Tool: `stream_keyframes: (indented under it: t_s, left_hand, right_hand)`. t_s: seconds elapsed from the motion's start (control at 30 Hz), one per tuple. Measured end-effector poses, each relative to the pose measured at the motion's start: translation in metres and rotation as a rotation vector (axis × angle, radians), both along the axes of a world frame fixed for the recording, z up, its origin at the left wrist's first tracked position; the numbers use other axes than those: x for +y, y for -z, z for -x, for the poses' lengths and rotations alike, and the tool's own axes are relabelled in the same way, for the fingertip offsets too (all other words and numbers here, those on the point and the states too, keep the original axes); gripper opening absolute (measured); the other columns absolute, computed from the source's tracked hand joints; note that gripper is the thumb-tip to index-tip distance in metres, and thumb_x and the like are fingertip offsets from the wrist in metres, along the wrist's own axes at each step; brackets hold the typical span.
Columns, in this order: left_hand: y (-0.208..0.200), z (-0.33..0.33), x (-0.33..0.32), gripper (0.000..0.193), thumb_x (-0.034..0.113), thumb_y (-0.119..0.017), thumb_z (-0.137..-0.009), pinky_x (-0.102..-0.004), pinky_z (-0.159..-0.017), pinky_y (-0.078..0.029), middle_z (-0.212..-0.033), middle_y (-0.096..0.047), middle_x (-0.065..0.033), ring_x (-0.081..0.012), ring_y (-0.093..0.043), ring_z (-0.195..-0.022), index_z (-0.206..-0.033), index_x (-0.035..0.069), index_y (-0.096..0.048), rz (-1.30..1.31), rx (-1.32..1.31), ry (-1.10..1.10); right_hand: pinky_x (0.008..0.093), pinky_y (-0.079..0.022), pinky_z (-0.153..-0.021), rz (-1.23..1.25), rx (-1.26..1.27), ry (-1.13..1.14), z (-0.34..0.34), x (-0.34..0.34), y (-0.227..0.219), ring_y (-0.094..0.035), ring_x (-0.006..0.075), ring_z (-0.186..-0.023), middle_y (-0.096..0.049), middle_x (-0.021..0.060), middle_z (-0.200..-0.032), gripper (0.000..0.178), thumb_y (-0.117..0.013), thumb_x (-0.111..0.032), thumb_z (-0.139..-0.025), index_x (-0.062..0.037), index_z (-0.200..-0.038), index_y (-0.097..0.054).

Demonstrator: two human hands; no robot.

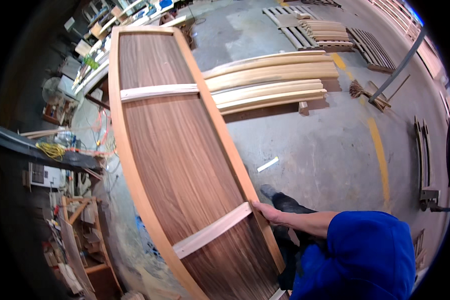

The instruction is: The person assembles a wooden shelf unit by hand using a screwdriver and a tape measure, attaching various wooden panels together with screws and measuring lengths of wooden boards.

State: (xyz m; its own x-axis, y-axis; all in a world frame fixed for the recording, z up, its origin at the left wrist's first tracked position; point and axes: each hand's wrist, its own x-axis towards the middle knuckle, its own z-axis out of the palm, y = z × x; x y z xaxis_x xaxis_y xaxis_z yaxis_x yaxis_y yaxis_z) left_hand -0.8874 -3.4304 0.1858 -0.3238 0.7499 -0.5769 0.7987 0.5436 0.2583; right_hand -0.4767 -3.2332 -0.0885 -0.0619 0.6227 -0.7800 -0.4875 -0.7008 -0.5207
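Note:
A long framed wooden panel (175,160) stretches from the top left to the lower edge, with a brown grained face and a lighter raised border. Pale wooden crosspieces (212,230) span it at intervals. My right hand (269,212), bare below a blue sleeve, grips the panel's right edge near one crosspiece. Its fingers are partly hidden by the hand and the border. My left hand does not show.
Stacked pale boards (275,70) lie beyond the panel on the right, with slatted pallets (330,32) farther off. A broom head (357,90) lies near a grey pole (400,67). A white strip (268,164) rests on the floor. Left stands a wooden frame (97,235) among scraps.

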Motion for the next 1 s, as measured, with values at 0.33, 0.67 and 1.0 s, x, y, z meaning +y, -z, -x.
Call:
stream_keyframes:
  t_s: [0.33, 0.67, 1.0]
  left_hand:
    - [-0.038, -0.209, 0.058, 0.03, 0.016, -0.08, -0.071, -0.0432, -0.065, -0.044, -0.075, -0.057, -0.0153, -0.0309, -0.052, -0.068, -0.088, 0.002, -0.059, -0.31, 0.035, 0.123]
    - [-0.118, -0.396, 0.212, 0.027, 0.01, -0.064, -0.069, -0.0492, -0.074, -0.044, -0.085, -0.055, -0.0184, -0.0401, -0.052, -0.082, -0.095, 0.003, -0.059, -0.699, 0.086, 0.664]
    - [-0.128, -0.501, 0.382, 0.037, 0.012, -0.064, -0.069, -0.0508, -0.083, -0.046, -0.089, -0.059, -0.0181, -0.0384, -0.055, -0.083, -0.104, 0.002, -0.063, -0.968, 0.134, 0.778]
  right_hand:
    - [0.0473, -0.033, -0.111, -0.179, 0.381, 0.439, -0.197, 0.052, -0.043, -0.046, 0.0297, -0.131, -0.051, 0.0132, -0.141, 0.109, -0.039, -0.088, -0.077, -0.0045, -0.146, -0.037]
    - [0.0493, -0.041, -0.106, -0.55, 0.396, 0.74, -0.399, 0.125, -0.092, -0.05, 0.0334, -0.126, -0.048, 0.0142, -0.142, 0.102, -0.035, -0.087, -0.08, -0.0109, -0.147, -0.035]
    - [0.0428, -0.044, -0.102, -1.191, 0.302, 0.496, -0.502, 0.204, -0.092, -0.054, 0.0283, -0.118, -0.052, 0.0123, -0.136, 0.078, -0.072, -0.05, -0.083, -0.0113, -0.143, -0.039]
